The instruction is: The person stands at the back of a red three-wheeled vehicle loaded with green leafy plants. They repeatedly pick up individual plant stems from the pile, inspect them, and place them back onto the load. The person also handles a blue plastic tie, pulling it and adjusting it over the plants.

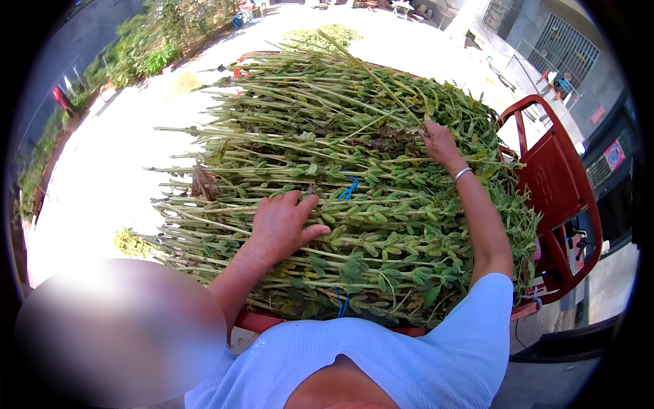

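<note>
A wide heap of cut sesame stalks (381,218), green with pods along the stems, lies across a red cart in front of me. My left hand (283,221) rests on top of the heap, fingers spread and thumb apart, holding nothing. Farther off to the right, my right hand (441,144) is closed around one sesame stalk (381,85). That stalk slants up and to the left over the others. Blue string (349,188) shows among the stems between my hands. A dry brown leaf (203,183) stands out near the stem ends on the left.
The cart's red metal frame (555,177) rises at the right, and its red edge (255,322) shows near my body. More cut greenery (323,35) lies on the bright ground beyond. Plants (157,58) grow at the far left; a building with a barred window (567,49) stands right.
</note>
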A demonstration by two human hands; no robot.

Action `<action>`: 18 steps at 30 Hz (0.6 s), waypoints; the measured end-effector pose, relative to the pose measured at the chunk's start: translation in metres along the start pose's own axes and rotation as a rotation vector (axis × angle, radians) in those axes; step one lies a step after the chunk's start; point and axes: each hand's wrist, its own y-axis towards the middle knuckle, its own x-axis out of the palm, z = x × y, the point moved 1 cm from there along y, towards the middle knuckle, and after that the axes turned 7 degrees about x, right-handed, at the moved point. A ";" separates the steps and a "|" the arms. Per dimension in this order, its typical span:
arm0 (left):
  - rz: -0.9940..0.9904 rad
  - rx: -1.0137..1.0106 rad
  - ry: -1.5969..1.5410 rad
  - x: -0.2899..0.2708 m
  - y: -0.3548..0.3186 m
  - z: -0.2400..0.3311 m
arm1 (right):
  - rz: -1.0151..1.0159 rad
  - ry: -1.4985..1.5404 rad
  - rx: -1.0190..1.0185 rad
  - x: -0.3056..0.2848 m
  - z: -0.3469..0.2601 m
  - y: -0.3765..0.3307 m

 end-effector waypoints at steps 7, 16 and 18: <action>0.019 0.000 0.004 -0.001 -0.003 -0.001 | 0.153 -0.008 0.018 -0.053 0.008 0.003; -0.021 0.000 0.037 0.001 0.002 0.002 | 0.603 0.063 0.035 -0.113 0.016 0.030; -0.023 -0.016 0.045 0.002 0.001 0.001 | 0.549 0.108 -0.082 -0.121 -0.026 0.027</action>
